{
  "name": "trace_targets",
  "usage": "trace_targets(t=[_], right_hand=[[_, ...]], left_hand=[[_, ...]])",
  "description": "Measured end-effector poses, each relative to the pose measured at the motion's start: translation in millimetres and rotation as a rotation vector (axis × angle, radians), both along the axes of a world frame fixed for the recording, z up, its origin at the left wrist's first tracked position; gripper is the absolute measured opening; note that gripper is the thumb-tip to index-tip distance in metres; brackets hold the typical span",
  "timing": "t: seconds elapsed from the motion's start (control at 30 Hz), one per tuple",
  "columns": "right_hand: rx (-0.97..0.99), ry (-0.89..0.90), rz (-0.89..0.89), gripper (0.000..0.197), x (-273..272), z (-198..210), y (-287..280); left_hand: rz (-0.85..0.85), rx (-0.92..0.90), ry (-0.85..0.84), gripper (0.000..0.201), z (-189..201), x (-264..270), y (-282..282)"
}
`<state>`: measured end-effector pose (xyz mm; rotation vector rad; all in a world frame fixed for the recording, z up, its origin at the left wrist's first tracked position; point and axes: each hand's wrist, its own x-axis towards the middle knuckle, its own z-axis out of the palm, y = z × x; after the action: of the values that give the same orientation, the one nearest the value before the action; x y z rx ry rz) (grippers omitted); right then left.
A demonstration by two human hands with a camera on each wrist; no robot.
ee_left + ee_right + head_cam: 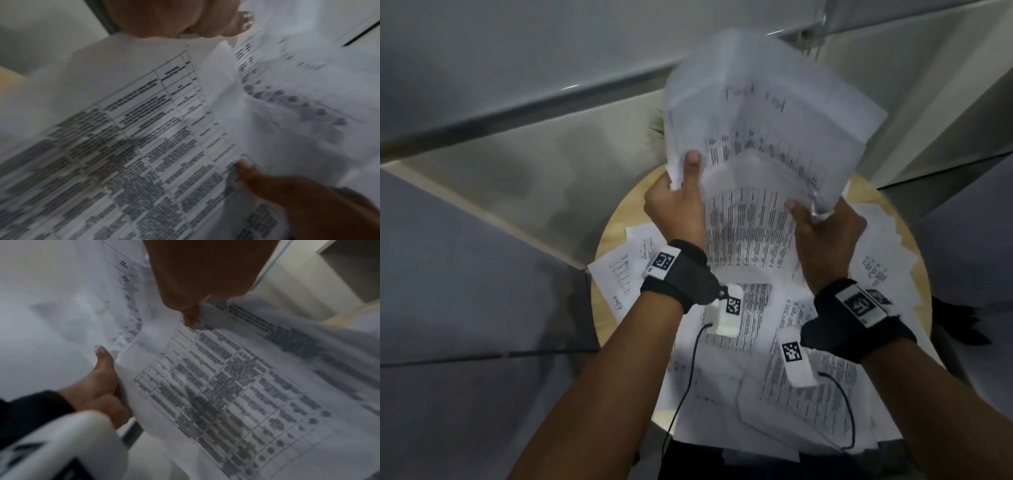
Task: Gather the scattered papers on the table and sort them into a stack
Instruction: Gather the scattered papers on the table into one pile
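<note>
Holding a sheaf [763, 120] of printed sheets up over the far half of the round tabletop [613, 236], both hands pinch its lower edge. The left hand [676, 209] grips the left corner, thumb [692, 164] flat on the front, its fingers hidden behind the paper. The right hand [825, 236] grips the right corner likewise, thumb tip on the printed face, fingers out of sight behind. The sheets fan out unevenly and are blurred; the nearest one carries a ruled table of text. Loose papers [808, 394] lie scattered and overlapping on the tabletop beneath the hands, some hanging over its near edge. Each wrist wears a black band [688, 277] with a marker tag. A plant [658, 123] shows just left of the sheaf, at the far side.
</note>
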<state>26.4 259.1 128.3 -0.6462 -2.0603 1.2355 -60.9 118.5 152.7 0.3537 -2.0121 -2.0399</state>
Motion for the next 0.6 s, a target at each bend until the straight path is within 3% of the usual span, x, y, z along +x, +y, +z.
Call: trace_targets(t=[0.1,0.2,0.33,0.47,0.6], right_hand=[[0.01,0.068,-0.071,0.018,7.9,18.0,-2.9],[-0.14,0.126,-0.065,0.024,15.5,13.0,-1.2],[-0.24,-0.067,0.043,0.031,31.0,-10.2,8.6],[-0.454,0.019,0.175,0.048,42.2,-5.2,17.7],[-0.543,0.126,0.199,0.049,37.7,11.3,8.5]], left_hand=[[-0.059,-0.029,0.093,0.05,20.7,17.7,10.7],[-0.134,-0.058,0.114,0.037,9.3,36.3,16.4],[-0.198,-0.072,-0.049,0.033,-28.2,37.4,10.5],[-0.255,0.013,-0.167,0.034,-53.2,30.2,-2.3],[-0.3,0.136,-0.228,0.045,-52.3,31.5,-5.4]])
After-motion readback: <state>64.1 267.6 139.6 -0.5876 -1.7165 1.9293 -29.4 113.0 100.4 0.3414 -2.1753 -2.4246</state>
